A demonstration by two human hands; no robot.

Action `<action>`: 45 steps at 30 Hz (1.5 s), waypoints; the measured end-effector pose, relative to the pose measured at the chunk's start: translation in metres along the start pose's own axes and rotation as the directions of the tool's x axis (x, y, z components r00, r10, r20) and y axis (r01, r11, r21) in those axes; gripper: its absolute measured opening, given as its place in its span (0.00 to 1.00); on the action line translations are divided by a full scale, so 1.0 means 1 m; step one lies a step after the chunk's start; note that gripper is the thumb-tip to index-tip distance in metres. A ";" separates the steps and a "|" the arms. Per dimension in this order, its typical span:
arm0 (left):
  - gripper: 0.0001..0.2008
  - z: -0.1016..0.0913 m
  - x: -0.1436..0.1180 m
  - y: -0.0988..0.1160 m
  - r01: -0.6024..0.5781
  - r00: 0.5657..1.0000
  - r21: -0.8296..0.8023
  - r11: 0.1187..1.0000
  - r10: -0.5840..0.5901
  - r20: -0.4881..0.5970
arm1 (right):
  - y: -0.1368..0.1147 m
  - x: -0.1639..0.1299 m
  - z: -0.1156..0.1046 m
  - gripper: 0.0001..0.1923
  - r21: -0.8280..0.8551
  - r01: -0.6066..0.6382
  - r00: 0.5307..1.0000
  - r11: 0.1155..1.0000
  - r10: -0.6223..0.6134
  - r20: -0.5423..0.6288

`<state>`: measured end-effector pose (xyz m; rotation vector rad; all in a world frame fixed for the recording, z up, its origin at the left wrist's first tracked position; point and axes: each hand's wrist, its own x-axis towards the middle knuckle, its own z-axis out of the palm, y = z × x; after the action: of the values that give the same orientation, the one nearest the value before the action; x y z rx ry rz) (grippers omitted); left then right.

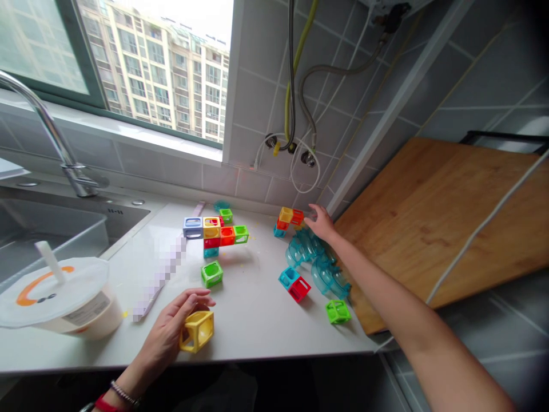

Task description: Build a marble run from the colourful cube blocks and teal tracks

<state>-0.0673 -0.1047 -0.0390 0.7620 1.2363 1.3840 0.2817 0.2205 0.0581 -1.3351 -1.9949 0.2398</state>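
My left hand (171, 320), with a red band and a beaded bracelet at the wrist, is closed around a yellow hollow cube block (198, 332) near the counter's front edge. My right hand (321, 222) reaches to the back, fingers apart, beside a small stack of joined cubes (283, 220) in yellow, orange, red and blue. Under its wrist lie clear teal plastic shells (328, 274). A larger joined structure (212, 233) of coloured cubes stands mid-counter, with a loose green cube (211, 274) in front of it. A joined blue and red pair (295, 284) lies at right.
Another green cube (338, 312) lies near the front edge at right. At left stand a lidded cup with a straw (94, 312) and a sink with a faucet (77, 177). A wooden board (454, 212) leans at right. A pale strip (158, 286) lies on the counter (253, 326).
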 end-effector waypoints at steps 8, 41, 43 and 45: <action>0.28 0.009 -0.005 0.001 -0.083 0.985 0.143 0.986 0.103 -0.136 | -0.069 -0.191 -0.030 0.14 0.226 0.141 0.985 0.964 -0.160 0.066; 0.28 -0.007 -0.033 0.031 -0.296 0.946 0.796 0.528 0.279 0.167 | -0.078 -0.291 0.041 0.09 0.462 -0.027 0.998 0.887 -0.004 0.066; 0.27 0.000 -0.032 0.035 -0.300 0.947 0.789 0.537 0.265 0.180 | -0.078 -0.291 0.041 0.09 0.468 -0.031 0.998 0.883 0.000 0.067; 0.27 0.008 -0.030 0.038 -0.312 0.944 0.776 0.548 0.267 0.192 | -0.077 -0.290 0.042 0.09 0.471 -0.031 0.998 0.881 -0.001 0.068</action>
<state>-0.0641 -0.1271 0.0043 1.6953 1.7715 0.9818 0.2596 -0.0558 -0.0649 -1.0338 -1.8194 0.7381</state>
